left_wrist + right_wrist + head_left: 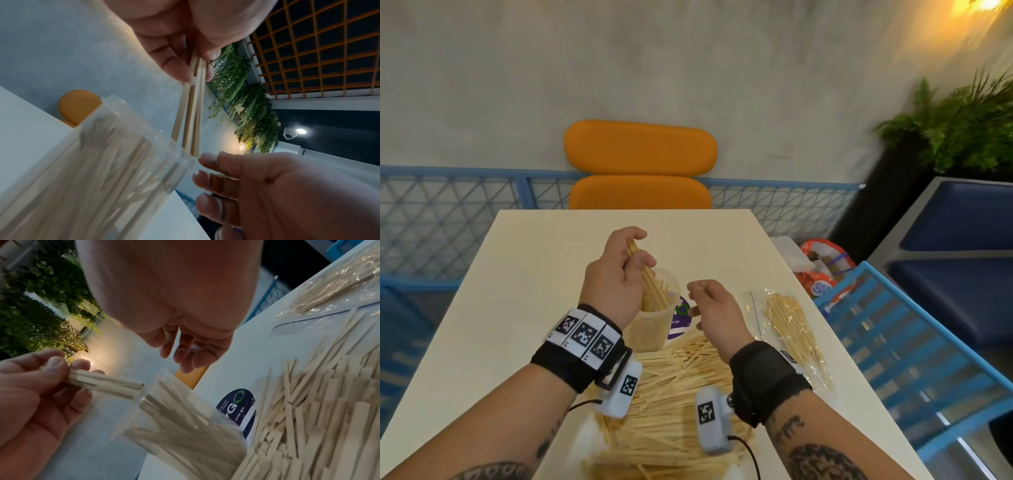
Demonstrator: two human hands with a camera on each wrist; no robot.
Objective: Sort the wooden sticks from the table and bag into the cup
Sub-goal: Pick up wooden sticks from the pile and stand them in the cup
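Pale cream rectangular counter (524, 291) set before a grey wall, an orange padded chair (640, 164) at its far edge. Near the middle, a clear plastic cup (654, 325), upright and already partly filled with thin flat wooden sticks. Directly above its mouth, the left hand (616, 274), pinching a small bundle of sticks (193, 104) between thumb and fingertips, lower ends just entering the rim. Just right of the cup, the right hand (709, 308), loosely curled and holding nothing. Close to the near edge, a broad loose heap of sticks (674, 394); to the right, a clear plastic bag (791, 329) lying flat with more sticks inside. Step in hand, by the look of it: dropping a bundle into the cup. Next move likely calls for letting go so the bundle slides in without tipping the cup, then gathering another handful from the heap. Much left to sort.
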